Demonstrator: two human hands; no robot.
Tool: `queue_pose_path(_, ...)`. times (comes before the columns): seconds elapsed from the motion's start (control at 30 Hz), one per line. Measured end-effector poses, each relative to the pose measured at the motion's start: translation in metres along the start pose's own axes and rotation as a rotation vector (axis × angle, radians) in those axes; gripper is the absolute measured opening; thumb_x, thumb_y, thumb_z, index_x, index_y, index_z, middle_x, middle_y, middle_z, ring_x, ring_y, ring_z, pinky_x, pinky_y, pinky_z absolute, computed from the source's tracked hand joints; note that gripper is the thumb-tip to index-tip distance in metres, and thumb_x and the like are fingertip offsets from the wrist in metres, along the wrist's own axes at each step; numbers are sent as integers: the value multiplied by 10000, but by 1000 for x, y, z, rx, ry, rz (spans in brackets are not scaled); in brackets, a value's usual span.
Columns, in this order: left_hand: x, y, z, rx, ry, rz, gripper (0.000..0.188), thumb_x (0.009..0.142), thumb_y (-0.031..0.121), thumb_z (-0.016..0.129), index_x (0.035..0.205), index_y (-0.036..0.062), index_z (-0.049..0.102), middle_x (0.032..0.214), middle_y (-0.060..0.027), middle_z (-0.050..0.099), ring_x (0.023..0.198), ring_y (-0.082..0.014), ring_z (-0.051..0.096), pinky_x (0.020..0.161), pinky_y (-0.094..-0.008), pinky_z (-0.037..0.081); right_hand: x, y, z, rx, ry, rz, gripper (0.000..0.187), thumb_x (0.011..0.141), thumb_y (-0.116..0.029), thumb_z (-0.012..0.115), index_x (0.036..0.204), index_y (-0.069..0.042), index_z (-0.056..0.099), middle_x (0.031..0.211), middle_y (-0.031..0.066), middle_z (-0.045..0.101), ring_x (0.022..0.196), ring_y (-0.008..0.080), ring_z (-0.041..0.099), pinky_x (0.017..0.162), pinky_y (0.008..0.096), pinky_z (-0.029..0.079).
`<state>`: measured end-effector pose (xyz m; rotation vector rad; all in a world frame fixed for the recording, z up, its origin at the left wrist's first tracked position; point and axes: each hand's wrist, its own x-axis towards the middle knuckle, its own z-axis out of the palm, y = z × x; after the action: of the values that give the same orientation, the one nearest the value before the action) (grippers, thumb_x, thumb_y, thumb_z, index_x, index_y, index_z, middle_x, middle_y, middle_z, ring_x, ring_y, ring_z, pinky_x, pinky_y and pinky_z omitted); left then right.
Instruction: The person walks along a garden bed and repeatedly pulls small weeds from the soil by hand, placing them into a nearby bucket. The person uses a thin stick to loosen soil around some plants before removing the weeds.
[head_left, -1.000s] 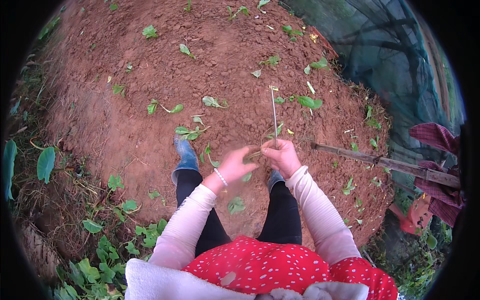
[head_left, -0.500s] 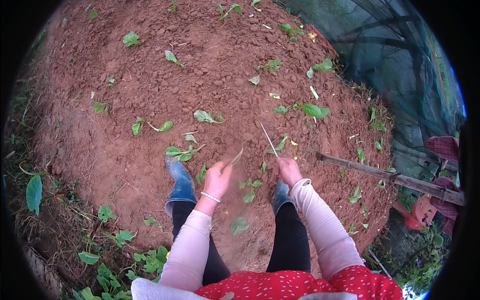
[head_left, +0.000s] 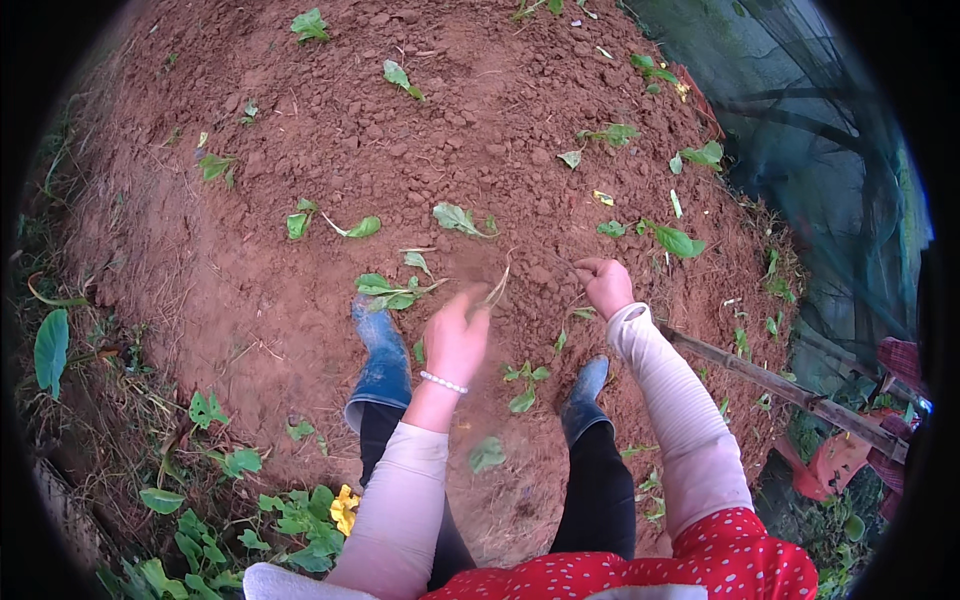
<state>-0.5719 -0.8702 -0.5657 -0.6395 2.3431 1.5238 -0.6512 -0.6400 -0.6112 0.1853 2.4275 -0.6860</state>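
My left hand (head_left: 457,340), with a white bead bracelet on its wrist, is closed round a seedling (head_left: 503,279) whose thin, pale root end sticks out past the fingers. Motion blurs the hand somewhat, and the palm hides the rest of the plant. My right hand (head_left: 606,287) pinches a thin stick (head_left: 570,266) that points up and left over the reddish soil (head_left: 420,170). Just below the right fingers lies a seedling (head_left: 562,338). Another leafy seedling (head_left: 523,386) is on the ground between my boots, and one more (head_left: 392,291) lies by the left boot.
My blue boots (head_left: 380,350) (head_left: 584,400) stand apart on the soil. Several seedlings are scattered ahead. A bamboo pole (head_left: 790,392) slants in from the right, near a dark net (head_left: 800,150). Leafy plants and a yellow flower (head_left: 345,510) grow at lower left.
The view has shifted, so the ground lies further right in it. My right hand has risen and the stick now looks shorter. My left hand still grips the seedling.
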Motion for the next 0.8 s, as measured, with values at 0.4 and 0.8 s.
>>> queue_pose_path(0.4, 16, 0, -53, -63, 175, -95, 189, 720, 128, 588, 885, 39, 608, 898, -139, 613, 849, -289, 582, 758, -339, 440, 86, -119, 9, -203, 94, -158, 221, 705, -180, 555, 891, -97, 640, 798, 197, 600, 798, 336, 578, 720, 390, 453)
queue_pose_path(0.8, 22, -8, -64, -101, 260, -89, 188, 697, 97, 637, 874, 39, 615, 817, -113, 632, 768, -219, 607, 691, -280, 451, 120, -92, 4, -358, 162, -71, 256, 735, -192, 503, 937, -105, 634, 878, 195, 595, 860, 337, 567, 770, 391, 446)
